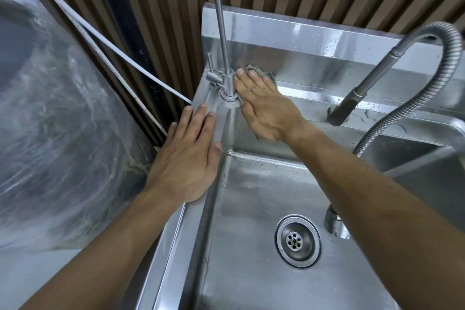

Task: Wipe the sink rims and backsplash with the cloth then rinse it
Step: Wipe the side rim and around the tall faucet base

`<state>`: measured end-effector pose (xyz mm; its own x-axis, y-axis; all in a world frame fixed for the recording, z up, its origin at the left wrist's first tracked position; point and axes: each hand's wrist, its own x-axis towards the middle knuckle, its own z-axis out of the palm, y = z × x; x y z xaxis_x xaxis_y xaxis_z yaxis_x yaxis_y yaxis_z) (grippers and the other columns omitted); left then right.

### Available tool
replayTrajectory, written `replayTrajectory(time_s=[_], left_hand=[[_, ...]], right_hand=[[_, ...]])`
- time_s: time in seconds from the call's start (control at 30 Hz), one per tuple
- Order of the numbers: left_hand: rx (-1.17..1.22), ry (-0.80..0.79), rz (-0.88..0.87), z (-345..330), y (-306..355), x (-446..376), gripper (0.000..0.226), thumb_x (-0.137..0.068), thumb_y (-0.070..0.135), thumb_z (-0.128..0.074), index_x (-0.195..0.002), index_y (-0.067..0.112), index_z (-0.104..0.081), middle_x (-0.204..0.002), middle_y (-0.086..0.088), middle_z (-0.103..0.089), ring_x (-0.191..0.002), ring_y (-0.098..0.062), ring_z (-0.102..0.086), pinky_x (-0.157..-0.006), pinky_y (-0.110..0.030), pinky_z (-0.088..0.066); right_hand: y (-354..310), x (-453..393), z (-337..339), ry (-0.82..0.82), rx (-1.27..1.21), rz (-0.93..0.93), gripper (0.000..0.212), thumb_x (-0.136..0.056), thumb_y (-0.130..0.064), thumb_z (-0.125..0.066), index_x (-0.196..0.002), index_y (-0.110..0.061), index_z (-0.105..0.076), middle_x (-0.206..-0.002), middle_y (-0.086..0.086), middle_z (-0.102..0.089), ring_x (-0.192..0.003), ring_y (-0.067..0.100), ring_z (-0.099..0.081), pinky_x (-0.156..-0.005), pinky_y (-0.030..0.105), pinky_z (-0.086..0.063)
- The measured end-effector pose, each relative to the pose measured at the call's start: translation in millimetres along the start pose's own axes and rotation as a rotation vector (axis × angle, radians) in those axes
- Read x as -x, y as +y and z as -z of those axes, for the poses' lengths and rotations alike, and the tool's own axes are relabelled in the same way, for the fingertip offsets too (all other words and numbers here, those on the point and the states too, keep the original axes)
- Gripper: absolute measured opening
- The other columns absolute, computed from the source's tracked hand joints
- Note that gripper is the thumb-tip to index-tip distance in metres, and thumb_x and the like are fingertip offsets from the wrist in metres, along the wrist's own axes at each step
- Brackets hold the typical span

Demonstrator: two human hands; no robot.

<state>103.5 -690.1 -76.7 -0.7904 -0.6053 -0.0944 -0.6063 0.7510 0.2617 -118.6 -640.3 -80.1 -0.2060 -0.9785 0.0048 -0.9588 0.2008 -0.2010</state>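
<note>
A stainless steel sink [251,209] fills the lower middle, with a steel backsplash [314,40] behind it. My right hand [264,106] lies flat with straight fingers on a grey-green cloth [256,70], pressing it onto the back rim at the foot of the backsplash, just right of a thin faucet [227,83]. Most of the cloth is hidden under the hand. My left hand [188,151] rests flat and open on the sink's left rim [171,246].
A pull-down sprayer [352,106] on a coiled metal hose [427,78] hangs over the back rim at right. The drain [298,240] sits in the basin floor. A plastic-wrapped bulky object [63,133] and white cables [113,50] stand left of the sink, against a slatted wall.
</note>
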Motion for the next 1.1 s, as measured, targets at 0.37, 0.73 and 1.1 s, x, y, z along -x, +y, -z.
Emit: replayTrajectory(time_s=[0.37,0.73,1.1], left_hand=[[0.027,0.021,-0.003,0,-2,-2,0.073,-0.098,0.05,-0.006,-0.166,0.023,-0.001,-0.173,0.009,0.016,-0.157,-0.012,0.021,-0.128,-0.037,0.007],[0.024,0.016,-0.001,0,-2,-3,0.073,-0.099,0.051,-0.007,-0.166,0.023,-0.002,-0.173,0.01,0.015,-0.157,-0.012,0.021,-0.128,-0.038,0.004],[-0.009,0.013,0.015,0,1,-1,0.073,-0.099,0.053,-0.005,-0.166,0.025,-0.001,-0.172,0.009,0.016,-0.157,-0.013,0.021,-0.127,-0.04,0.007]], right_hand=[[9,23,-14,0.224,-0.021,-0.186,0.061,-0.112,-0.045,-0.023,-0.165,-0.016,-0.014,-0.173,0.002,-0.004,-0.16,0.016,0.003,-0.131,0.035,0.001],[28,38,28,-0.088,0.121,-0.021,0.081,-0.104,-0.027,-0.051,-0.166,-0.02,0.0,-0.173,-0.002,0.01,-0.16,0.016,0.011,-0.124,0.027,0.006],[36,43,5,0.01,0.122,0.053,0.068,-0.11,-0.03,-0.04,-0.165,-0.011,-0.004,-0.174,0.007,0.004,-0.16,0.025,0.009,-0.129,0.035,0.007]])
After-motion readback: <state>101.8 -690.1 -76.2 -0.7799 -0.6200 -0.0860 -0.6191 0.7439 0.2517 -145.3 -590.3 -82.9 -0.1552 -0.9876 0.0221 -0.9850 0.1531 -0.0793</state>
